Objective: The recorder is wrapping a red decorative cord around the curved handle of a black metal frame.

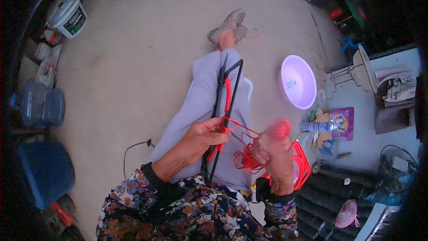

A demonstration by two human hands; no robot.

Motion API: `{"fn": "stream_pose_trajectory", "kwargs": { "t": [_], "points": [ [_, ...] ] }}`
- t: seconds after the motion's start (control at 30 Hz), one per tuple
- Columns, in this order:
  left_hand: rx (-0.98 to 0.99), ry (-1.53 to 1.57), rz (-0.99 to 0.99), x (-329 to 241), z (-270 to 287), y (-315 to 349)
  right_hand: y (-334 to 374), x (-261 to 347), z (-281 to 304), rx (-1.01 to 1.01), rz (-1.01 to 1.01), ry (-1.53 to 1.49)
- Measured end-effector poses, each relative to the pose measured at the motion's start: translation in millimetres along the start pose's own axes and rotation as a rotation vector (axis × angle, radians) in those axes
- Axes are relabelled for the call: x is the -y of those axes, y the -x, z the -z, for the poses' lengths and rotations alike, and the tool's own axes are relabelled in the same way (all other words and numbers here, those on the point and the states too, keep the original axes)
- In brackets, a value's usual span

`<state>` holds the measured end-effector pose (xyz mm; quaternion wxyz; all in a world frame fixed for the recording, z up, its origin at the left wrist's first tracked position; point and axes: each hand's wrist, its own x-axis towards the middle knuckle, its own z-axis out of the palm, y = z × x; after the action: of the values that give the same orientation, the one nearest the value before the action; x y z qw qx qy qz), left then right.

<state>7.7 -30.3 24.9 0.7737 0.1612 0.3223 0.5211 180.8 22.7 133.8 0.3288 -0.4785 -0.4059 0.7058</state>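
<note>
Across my outstretched legs lies a narrow black frame [241, 68] with long thin bars. Red cord [228, 93] is wound around part of one bar. My left hand [200, 139] is closed at the frame's middle, thumb and fingers pinching the cord against the bar. A stretch of cord runs from there to my right hand [269, 149], which is raised to the right and closed on the red cord. A loose bundle of the same cord [246, 160] hangs beside that hand. Motion smears the right fingertips and the red cord near them.
A lilac basin [307, 82] stands on the floor to the right. Beyond it lie a spray can [317, 126] and a purple packet [348, 122]. A red plastic object [304, 169] sits by my right wrist. A white bucket [73, 18] and blue chair [44, 174] are left.
</note>
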Motion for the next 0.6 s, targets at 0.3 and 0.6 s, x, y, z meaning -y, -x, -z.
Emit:
{"fn": "stream_pose_trajectory", "kwargs": {
  "t": [0.3, 0.6],
  "points": [
    [-0.007, 0.055, -0.079, 6, 0, -1, 25, 7, -7, 0.098, 0.083, 0.085],
    [-0.036, -0.021, -0.131, 21, 14, -14, 15, -23, -69, 0.376, 0.521, 0.571]
  ]
}}
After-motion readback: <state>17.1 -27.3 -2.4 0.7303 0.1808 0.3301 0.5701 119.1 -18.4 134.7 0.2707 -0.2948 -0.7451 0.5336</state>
